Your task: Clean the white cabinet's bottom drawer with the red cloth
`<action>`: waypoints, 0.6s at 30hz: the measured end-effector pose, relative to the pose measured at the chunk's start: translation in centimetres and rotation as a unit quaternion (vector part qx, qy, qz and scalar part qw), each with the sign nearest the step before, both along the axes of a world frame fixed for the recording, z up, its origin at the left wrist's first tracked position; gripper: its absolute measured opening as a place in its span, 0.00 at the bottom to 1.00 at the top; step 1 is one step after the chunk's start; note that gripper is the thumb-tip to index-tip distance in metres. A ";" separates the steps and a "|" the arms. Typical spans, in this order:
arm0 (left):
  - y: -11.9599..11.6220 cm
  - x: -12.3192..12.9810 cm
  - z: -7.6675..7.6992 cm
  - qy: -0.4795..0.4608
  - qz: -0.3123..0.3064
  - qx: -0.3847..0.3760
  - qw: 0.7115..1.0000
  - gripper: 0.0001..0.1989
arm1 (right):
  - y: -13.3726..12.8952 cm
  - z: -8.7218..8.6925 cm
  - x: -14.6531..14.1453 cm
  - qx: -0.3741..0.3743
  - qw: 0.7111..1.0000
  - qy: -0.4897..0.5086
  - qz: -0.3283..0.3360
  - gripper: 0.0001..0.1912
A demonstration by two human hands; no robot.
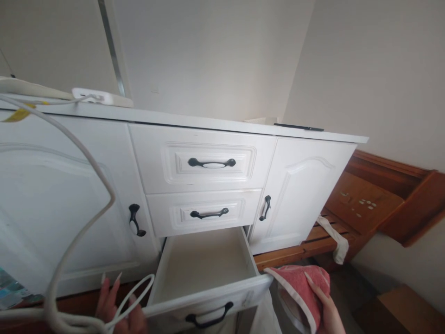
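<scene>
A red towel [299, 287] with a pale border is gripped in my right hand [325, 301], its edge against the right front corner of a pulled-out drawer [205, 260]. That bottom drawer shows a bare inside and has a dark handle [210, 316] on its front. To the left of the drawer is my left hand [116, 306], fingers stretched up and apart. A white cable [92, 162] curves down the left side and loops across this hand. Part of the left hand is hidden by the cable and the frame's lower edge.
The white cabinet [201, 183] has two shut drawers above the pulled-out one and a door on each side. On its top lie a white device [100, 97] with a cable and a dark flat object [299, 126]. A wooden bed frame [368, 199] and a brown box [399, 311] are at right.
</scene>
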State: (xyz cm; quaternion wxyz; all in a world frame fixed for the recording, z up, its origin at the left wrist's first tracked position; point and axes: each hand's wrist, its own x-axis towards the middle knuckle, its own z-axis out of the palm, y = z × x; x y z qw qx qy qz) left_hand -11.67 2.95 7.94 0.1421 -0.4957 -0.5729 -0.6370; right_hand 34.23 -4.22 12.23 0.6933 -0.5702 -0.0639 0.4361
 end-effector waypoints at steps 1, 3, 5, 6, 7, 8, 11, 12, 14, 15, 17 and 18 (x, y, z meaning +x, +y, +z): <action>0.8 0.1 0.0 0.003 0.009 0.007 1.000 0.37 | 0.1 -0.2 -0.2 -0.004 1.000 0.012 0.001 0.29; 2.9 0.2 -0.3 0.016 0.022 0.027 0.999 0.38 | 0.6 -0.7 -0.7 -0.006 0.999 0.036 -0.006 0.30; 5.3 0.1 -0.7 0.021 0.037 0.045 0.998 0.39 | 1.0 -1.1 -1.3 0.001 0.999 0.048 -0.009 0.30; 6.6 0.0 -0.9 0.021 0.044 0.050 0.998 0.40 | 1.1 -1.2 -1.6 0.002 0.999 0.051 -0.007 0.30; 7.9 -0.1 -1.1 0.023 0.053 0.051 0.997 0.41 | 1.2 -1.2 -1.8 0.001 0.998 0.055 -0.004 0.30; 9.2 -0.3 -1.3 0.031 0.062 0.051 0.996 0.42 | 1.3 -1.3 -2.0 0.000 0.998 0.059 0.002 0.30; 12.9 -0.8 -1.6 0.060 0.073 0.021 0.995 0.49 | 1.4 -1.6 -2.2 -0.014 0.997 0.066 0.022 0.29; 13.9 -0.9 -1.6 0.071 0.072 0.012 0.995 0.50 | 1.4 -1.8 -2.2 -0.017 0.997 0.068 0.025 0.28; 15.5 -1.0 -1.5 0.086 0.079 0.014 0.993 0.50 | 1.5 -2.3 -2.1 -0.014 0.998 0.065 0.016 0.27; 16.1 -0.9 -1.4 0.092 0.085 0.024 0.992 0.50 | 1.7 -2.7 -2.1 -0.004 0.998 0.059 0.005 0.27; 16.4 -0.6 -0.9 0.094 0.103 0.042 0.989 0.47 | 2.2 -3.5 -2.3 0.027 0.999 0.029 -0.023 0.27; 16.4 -0.3 -0.7 0.088 0.113 0.043 0.989 0.46 | 2.6 -3.9 -2.5 0.043 0.998 0.009 -0.035 0.27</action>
